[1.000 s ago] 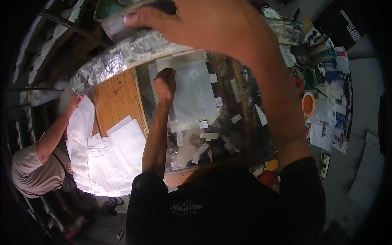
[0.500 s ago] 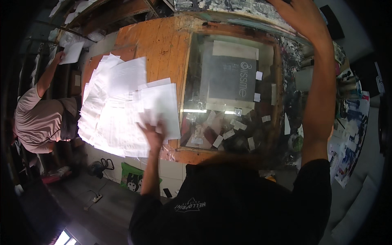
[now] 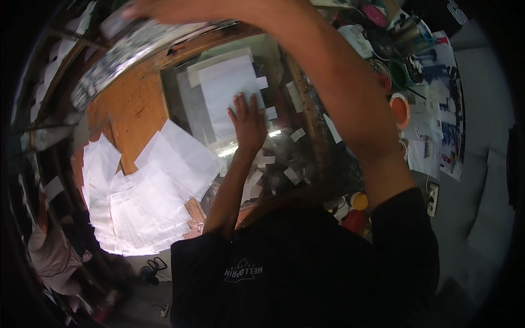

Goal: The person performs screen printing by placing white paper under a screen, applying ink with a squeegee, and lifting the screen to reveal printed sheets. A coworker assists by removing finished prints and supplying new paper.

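My left hand (image 3: 249, 124) lies with its fingers spread on a white sheet (image 3: 219, 93), which rests on the glass panel (image 3: 183, 128) in the wooden table. Small white tabs (image 3: 262, 83) stick out at the sheet's right edge. Across the top of the view reaches my right arm, its hand (image 3: 143, 10) at the upper left near an ink-smeared frame (image 3: 136, 46). That hand is blurred, its fingers mostly out of sight. A fanned stack of white sheets (image 3: 142, 202) lies on the table to the left.
Small paper scraps (image 3: 292, 176) are scattered on the glass. Ink pots stand at the right, among them an orange one (image 3: 400, 111) and a green one (image 3: 398, 74). At the far left a co-worker (image 3: 52, 254) stands by shelves.
My left hand has moved right from the stack onto the glass, where a white sheet now covers the dark printed area. My right arm has swung left across the top, and the view has turned.
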`<state>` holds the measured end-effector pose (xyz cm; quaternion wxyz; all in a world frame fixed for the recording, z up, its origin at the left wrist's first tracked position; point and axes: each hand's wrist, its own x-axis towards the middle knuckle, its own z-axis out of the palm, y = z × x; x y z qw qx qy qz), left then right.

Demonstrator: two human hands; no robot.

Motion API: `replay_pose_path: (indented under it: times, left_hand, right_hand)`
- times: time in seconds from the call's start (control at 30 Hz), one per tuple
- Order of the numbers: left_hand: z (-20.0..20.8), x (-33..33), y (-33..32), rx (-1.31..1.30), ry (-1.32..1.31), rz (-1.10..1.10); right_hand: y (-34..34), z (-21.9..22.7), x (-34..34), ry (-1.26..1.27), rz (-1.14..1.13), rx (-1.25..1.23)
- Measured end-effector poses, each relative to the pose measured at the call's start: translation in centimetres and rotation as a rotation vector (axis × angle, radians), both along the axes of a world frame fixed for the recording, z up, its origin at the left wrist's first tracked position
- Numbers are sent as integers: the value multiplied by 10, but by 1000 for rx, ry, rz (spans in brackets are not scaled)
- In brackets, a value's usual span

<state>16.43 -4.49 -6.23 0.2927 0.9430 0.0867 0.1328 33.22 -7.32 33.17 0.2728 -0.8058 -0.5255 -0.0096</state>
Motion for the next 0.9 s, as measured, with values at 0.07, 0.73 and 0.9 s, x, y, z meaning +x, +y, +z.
replay_pose_path:
  times: [0.07, 0.73, 0.9]
  left_hand:
    - [4, -13, 7, -249, -146, 35]
    - [134, -101, 14, -855, -377, 229]
    - [109, -167, 24, -1967, -27, 640]
  right_hand:
    - [2, 5, 8, 20, 43, -47]
    - [-24, -124, -95, -303, -255, 224]
    - [-44, -260, -95, 180, -268, -148]
